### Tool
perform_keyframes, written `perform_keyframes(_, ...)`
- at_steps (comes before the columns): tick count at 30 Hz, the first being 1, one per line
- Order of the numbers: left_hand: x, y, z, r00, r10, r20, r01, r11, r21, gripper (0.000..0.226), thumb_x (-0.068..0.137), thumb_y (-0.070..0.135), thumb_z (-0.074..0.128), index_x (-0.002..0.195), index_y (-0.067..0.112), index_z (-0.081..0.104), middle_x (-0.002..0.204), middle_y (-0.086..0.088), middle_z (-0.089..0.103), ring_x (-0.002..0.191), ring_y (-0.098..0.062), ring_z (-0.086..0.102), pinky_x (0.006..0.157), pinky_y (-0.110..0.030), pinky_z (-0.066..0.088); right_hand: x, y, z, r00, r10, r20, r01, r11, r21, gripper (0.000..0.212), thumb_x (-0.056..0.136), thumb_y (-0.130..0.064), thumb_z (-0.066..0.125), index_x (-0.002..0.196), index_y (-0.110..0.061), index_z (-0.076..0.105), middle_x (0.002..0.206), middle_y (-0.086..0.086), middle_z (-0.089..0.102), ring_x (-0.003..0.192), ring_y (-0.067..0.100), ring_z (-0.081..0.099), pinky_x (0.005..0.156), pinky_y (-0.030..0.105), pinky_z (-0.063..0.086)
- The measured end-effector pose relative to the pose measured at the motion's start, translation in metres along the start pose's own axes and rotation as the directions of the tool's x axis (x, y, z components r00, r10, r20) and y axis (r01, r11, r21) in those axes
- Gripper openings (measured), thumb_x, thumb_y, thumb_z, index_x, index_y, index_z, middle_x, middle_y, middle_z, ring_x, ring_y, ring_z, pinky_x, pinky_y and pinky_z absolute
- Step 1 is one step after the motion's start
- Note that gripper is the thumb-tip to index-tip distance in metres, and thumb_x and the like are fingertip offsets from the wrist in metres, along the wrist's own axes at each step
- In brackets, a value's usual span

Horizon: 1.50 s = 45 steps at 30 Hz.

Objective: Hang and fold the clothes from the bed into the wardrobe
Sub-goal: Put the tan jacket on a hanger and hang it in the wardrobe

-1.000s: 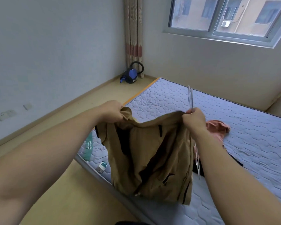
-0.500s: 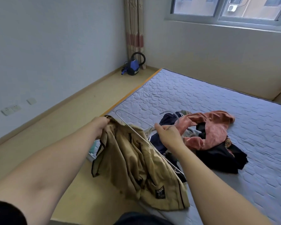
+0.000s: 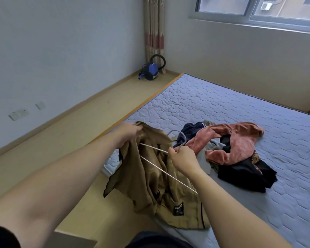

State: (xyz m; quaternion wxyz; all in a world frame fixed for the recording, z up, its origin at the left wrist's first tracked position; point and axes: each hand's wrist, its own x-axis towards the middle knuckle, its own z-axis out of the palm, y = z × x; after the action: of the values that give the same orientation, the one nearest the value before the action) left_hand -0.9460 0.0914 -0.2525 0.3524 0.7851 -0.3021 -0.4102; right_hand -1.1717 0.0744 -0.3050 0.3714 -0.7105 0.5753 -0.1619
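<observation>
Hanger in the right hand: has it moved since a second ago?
Yes. The hanger stood upright above the mattress; now it lies low across the tan jacket near the mattress edge, right hand gripping it.

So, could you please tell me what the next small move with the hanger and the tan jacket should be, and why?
Probably slide the hanger end-first under the tan jacket edge that the left hand lifts. The right hand grips it just below its hook, its bars lie on top of the fabric, not inside, and the left hand pinches the top edge, so the opening looks ready.
</observation>
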Motion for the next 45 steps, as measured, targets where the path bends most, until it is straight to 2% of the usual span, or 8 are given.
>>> perform_keyframes(2,-0.01,0.008,0.009,0.997,0.054,0.054,-0.058,0.996,0.07,0.033,0.094,0.041,0.066,0.104,0.01,0.074,0.102,-0.014,0.073,0.096,-0.031,0.07,0.09,-0.042,0.056,-0.004,-0.005,0.001,0.999,-0.002,-0.037,0.006,0.995,0.098,0.012,0.092,-0.029,0.054,0.09,-0.017,0.055,0.082,0.002,0.063,0.085,0.024,0.061,0.082,0.036,0.049)
perform_keyframes(7,-0.053,0.027,0.033,0.961,0.192,0.2,-0.237,0.945,0.228,0.034,0.091,0.037,0.068,0.091,0.004,0.074,0.081,-0.008,0.064,0.077,-0.021,0.059,0.068,-0.032,0.044,-0.003,-0.006,0.002,0.991,0.103,-0.089,-0.065,0.932,0.357,0.077,0.091,-0.024,0.056,0.158,-0.03,0.019,0.121,0.003,0.06,0.109,0.021,0.054,0.097,0.033,0.041)
perform_keyframes(14,-0.097,0.036,0.045,0.863,0.364,0.35,-0.425,0.898,0.112,0.019,0.092,0.018,0.062,0.077,0.007,0.064,0.071,-0.006,0.056,0.07,-0.018,0.051,0.07,-0.033,0.04,-0.004,-0.011,-0.005,0.993,0.097,-0.062,-0.047,0.832,0.553,0.035,0.077,-0.031,0.057,0.089,-0.001,0.07,0.069,0.021,0.061,0.061,0.025,0.056,0.055,0.038,0.046)
perform_keyframes(20,-0.066,0.014,0.021,0.622,0.726,0.293,-0.711,0.367,0.6,0.04,0.096,0.052,0.051,0.133,0.036,0.058,0.148,0.013,0.051,0.144,-0.013,0.031,0.122,-0.047,0.011,-0.003,-0.029,-0.028,1.0,0.002,0.02,-0.014,0.777,0.629,0.019,0.076,-0.024,0.067,0.069,-0.007,0.07,0.059,0.012,0.056,0.056,0.026,0.048,0.052,0.033,0.038)
perform_keyframes(24,-0.062,0.016,0.02,0.557,0.782,0.278,-0.697,0.259,0.669,0.04,0.1,0.062,0.035,0.122,0.037,0.057,0.107,0.009,0.06,0.116,-0.015,0.05,0.117,-0.047,0.018,-0.013,-0.045,-0.046,0.976,-0.183,0.117,0.038,0.674,0.737,0.041,0.083,0.003,0.057,0.048,-0.02,0.057,0.046,-0.004,0.043,0.038,0.006,0.038,0.038,0.017,0.029)
perform_keyframes(29,-0.06,0.024,0.014,0.518,0.846,0.128,-0.586,0.242,0.773,0.065,0.078,0.091,0.039,0.072,0.029,0.059,0.074,0.012,0.057,0.086,-0.012,0.05,0.089,-0.041,0.033,-0.014,-0.046,-0.057,0.941,-0.214,0.263,-0.153,0.424,0.893,0.023,0.069,-0.017,0.05,0.085,-0.007,0.063,0.071,0.007,0.058,0.06,0.018,0.051,0.053,0.026,0.038)
perform_keyframes(37,-0.072,0.033,0.018,0.496,0.862,0.105,-0.507,0.19,0.841,0.07,0.072,0.09,0.039,0.056,0.024,0.057,0.059,0.013,0.05,0.081,-0.009,0.044,0.088,-0.043,0.032,0.01,-0.021,-0.05,0.922,-0.18,0.343,0.038,0.924,0.381,0.028,0.082,-0.015,0.066,0.109,-0.019,0.071,0.099,0.005,0.077,0.096,0.02,0.073,0.085,0.038,0.057)
perform_keyframes(45,-0.074,0.031,-0.002,0.593,0.795,0.127,-0.432,0.181,0.883,0.082,0.069,0.099,0.028,0.059,0.024,0.062,0.062,0.015,0.049,0.085,-0.009,0.047,0.091,-0.041,0.031,0.036,0.013,-0.007,0.935,0.034,0.353,0.119,0.907,-0.403,0.039,0.068,-0.045,0.053,0.101,-0.028,0.064,0.116,0.01,0.064,0.113,0.037,0.058,0.095,0.041,0.049)
